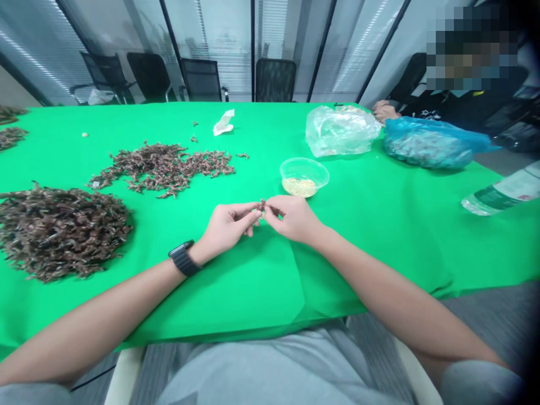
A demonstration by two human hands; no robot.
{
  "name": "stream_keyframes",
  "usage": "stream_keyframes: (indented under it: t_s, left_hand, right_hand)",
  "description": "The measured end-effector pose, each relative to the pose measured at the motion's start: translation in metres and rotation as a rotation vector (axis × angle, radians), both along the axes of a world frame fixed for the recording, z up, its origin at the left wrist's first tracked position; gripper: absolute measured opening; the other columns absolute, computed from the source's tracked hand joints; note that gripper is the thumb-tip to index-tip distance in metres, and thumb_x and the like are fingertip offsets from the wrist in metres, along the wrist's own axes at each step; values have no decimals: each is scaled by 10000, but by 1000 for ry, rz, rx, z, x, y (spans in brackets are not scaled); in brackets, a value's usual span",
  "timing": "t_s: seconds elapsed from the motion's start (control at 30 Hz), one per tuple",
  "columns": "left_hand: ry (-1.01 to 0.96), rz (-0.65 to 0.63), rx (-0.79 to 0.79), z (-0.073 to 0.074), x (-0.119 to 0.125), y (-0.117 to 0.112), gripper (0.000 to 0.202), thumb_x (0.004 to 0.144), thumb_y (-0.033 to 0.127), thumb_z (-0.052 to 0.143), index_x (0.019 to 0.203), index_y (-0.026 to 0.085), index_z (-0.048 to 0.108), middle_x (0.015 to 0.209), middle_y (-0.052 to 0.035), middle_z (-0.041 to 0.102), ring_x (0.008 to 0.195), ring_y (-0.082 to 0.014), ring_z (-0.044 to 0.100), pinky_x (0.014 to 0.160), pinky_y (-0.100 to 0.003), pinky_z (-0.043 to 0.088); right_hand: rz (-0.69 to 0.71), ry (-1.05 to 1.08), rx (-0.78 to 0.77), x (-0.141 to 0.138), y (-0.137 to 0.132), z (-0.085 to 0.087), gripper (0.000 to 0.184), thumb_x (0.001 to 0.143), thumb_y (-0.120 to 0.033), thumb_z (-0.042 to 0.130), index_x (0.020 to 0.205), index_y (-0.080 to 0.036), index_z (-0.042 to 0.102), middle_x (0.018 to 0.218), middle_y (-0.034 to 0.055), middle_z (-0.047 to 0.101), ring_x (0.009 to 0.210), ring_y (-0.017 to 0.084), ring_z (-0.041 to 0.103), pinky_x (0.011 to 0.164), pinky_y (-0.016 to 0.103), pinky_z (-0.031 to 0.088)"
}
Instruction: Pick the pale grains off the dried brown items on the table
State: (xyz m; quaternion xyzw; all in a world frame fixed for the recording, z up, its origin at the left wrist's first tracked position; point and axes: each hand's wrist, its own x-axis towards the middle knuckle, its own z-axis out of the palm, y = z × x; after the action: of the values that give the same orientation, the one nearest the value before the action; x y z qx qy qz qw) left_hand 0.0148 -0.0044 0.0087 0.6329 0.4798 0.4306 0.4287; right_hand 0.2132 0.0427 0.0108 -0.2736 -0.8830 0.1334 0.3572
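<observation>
My left hand [230, 228], with a dark watch on its wrist, and my right hand [293, 218] meet over the table. Between their fingertips is a small brown, knobbly piece [262, 203], with some pale yellowish bits at its lower side. Both hands are closed in a pinch on it. Just beyond my right hand stands a clear plastic bowl [323, 180] with pale yellow grains [298, 185] in its bottom. To the left lie a large heap of similar brown, twisted pieces [63, 233] and, farther back, a flatter spread of them [162, 166].
A crumpled white tissue [224, 122] lies at the back. A clear plastic bag [337, 132], a blue bag [428, 143] and a bottle lying on its side [506, 188] are to the right. A person's hands [386, 111] rest at the far right corner. Chairs [276, 80] stand behind the green-covered table [240, 281].
</observation>
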Motion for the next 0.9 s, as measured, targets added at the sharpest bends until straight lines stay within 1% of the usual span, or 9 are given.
stream_keyframes:
  t_s: [0.27, 0.4, 0.5, 0.57, 0.67, 0.73, 0.8, 0.87, 0.9]
  left_hand:
    - [0, -13, -14, 2, 1, -1, 440, 888, 425, 705, 1169, 91, 763, 682, -29, 720, 484, -75, 567, 495, -179, 458]
    - [23, -25, 16, -2, -1, -1, 427, 896, 412, 704, 1185, 102, 761, 663, -20, 717, 491, -78, 581, 521, -181, 471]
    - [71, -23, 84, -4, -2, -2, 414, 914, 397, 690, 1212, 116, 754, 698, -27, 739, 503, -83, 600, 538, -185, 481]
    - [126, -24, 161, -4, -4, -2, 391, 929, 383, 676, 1215, 128, 755, 727, -32, 754, 520, -91, 622, 552, -189, 488]
    - [227, -49, 319, -4, -6, -1, 325, 953, 346, 651, 1187, 155, 771, 795, -41, 780, 559, -96, 656, 599, -193, 502]
    - [274, -62, 414, -3, -7, 0, 308, 961, 322, 641, 1195, 168, 768, 850, -47, 793, 575, -94, 669, 633, -194, 510]
    - [293, -66, 455, -3, -8, 0, 319, 961, 319, 641, 1218, 170, 759, 867, -49, 795, 579, -93, 671, 645, -195, 513]
    - [281, -54, 410, -3, -7, 0, 338, 958, 344, 643, 1222, 166, 757, 870, -52, 794, 574, -97, 666, 623, -198, 509]
    - [264, -40, 361, -3, -6, 1, 352, 956, 366, 642, 1220, 164, 757, 852, -51, 791, 565, -100, 660, 604, -199, 504]
  right_hand:
    - [8, -114, 124, 3, 3, -1, 258, 938, -188, 498, 684, -175, 540, 657, 19, 575, 638, 132, 500, 665, 283, 359]
    - [30, -21, 14, 0, -1, -1, 280, 904, -172, 526, 626, -172, 500, 612, -13, 504, 585, 100, 429, 607, 269, 315]
    - [-9, 100, -202, -4, -5, 0, 314, 886, -186, 536, 578, -169, 476, 562, -37, 432, 543, 78, 373, 552, 255, 272]
    - [-40, 169, -414, -7, -7, 2, 291, 860, -206, 552, 574, -167, 507, 539, -44, 404, 523, 75, 354, 509, 243, 250]
    - [-25, 315, -917, -8, -7, 7, 178, 805, -225, 566, 641, -162, 595, 517, -55, 399, 460, 67, 289, 414, 217, 206]
    - [45, 431, -1298, -8, -5, 12, 135, 779, -232, 566, 673, -158, 605, 511, -69, 369, 434, 58, 208, 357, 196, 162]
    - [148, 507, -1579, -7, -3, 16, 121, 764, -237, 569, 671, -160, 577, 517, -85, 312, 440, 55, 142, 328, 176, 134]
    - [204, 528, -1695, -7, -1, 17, 117, 762, -242, 567, 675, -164, 563, 519, -91, 285, 444, 57, 126, 321, 170, 132]
    - [191, 529, -1674, -7, -1, 16, 116, 766, -244, 563, 683, -164, 566, 517, -87, 298, 442, 58, 138, 325, 173, 138]
